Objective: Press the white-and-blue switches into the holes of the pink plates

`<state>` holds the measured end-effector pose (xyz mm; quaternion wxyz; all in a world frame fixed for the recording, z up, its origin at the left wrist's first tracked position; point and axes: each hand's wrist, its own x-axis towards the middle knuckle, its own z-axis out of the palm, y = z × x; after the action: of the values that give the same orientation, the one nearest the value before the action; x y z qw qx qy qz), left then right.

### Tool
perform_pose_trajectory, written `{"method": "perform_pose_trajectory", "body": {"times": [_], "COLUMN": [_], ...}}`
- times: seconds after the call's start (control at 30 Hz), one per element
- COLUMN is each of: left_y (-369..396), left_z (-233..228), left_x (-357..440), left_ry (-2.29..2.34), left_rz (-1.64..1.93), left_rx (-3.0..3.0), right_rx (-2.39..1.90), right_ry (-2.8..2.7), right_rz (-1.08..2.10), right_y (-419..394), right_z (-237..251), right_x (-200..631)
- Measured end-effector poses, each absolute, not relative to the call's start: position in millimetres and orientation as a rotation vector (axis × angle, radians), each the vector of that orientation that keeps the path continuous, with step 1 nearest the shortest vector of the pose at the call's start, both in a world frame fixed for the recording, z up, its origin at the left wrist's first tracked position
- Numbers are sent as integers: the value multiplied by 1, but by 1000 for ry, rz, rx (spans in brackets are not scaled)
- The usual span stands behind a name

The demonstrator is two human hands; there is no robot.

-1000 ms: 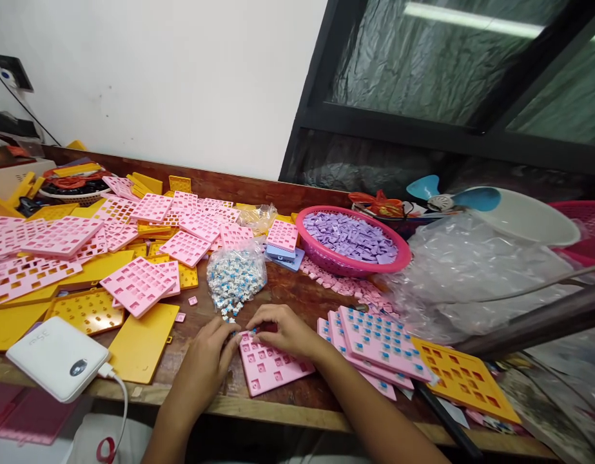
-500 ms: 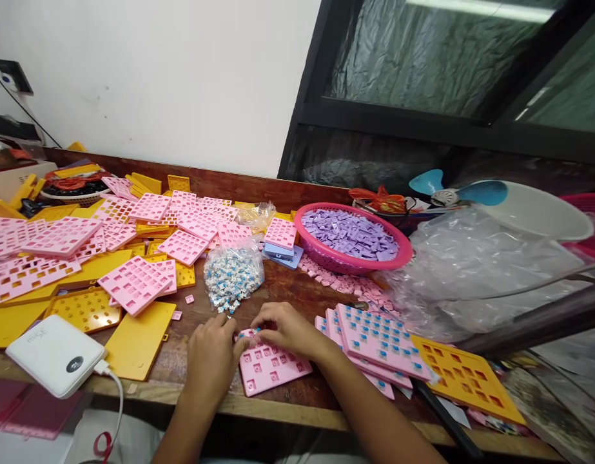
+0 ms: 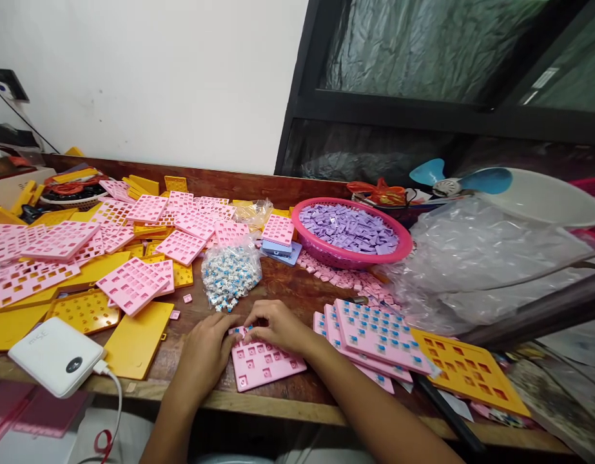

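Note:
A pink panel with rows of square recesses lies near the table's front edge, slightly turned. My left hand is closed around its far left corner, thumb along the side. From the right, my right hand reaches over the panel's far edge, thumb and fingertips pinched together at the top row. Small blue-and-white bits show by the fingertips; what is inside the pinch is hidden. Just beyond the hands stands a clear bag of small blue-and-white switches. Right of the panel, pink panels filled with such switches are stacked.
A pink basket holds purple pieces, with loose pink pieces beside it. Pink and yellow panels are heaped on the left. A white power bank with a cable sits at the front left. Plastic bags fill the right side.
Both hands and the panel sit slightly further left in view, as the camera has shifted a little. The fingers stay gathered at the panel's far left corner.

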<state>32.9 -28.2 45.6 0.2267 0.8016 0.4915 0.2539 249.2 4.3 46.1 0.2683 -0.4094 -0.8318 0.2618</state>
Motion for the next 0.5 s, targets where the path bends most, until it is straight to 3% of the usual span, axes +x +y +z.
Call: {"method": "perform_pose_trajectory", "body": {"times": [0.5], "left_y": [-27], "left_z": [40], "left_x": [38], "left_ry": [1350], "left_rz": [838], "left_rx": [2132], "right_rx": [-1124], "right_ry": [-2390], "right_rz": [675], "right_y": [0], "right_z": [57], "right_x": [250]}}
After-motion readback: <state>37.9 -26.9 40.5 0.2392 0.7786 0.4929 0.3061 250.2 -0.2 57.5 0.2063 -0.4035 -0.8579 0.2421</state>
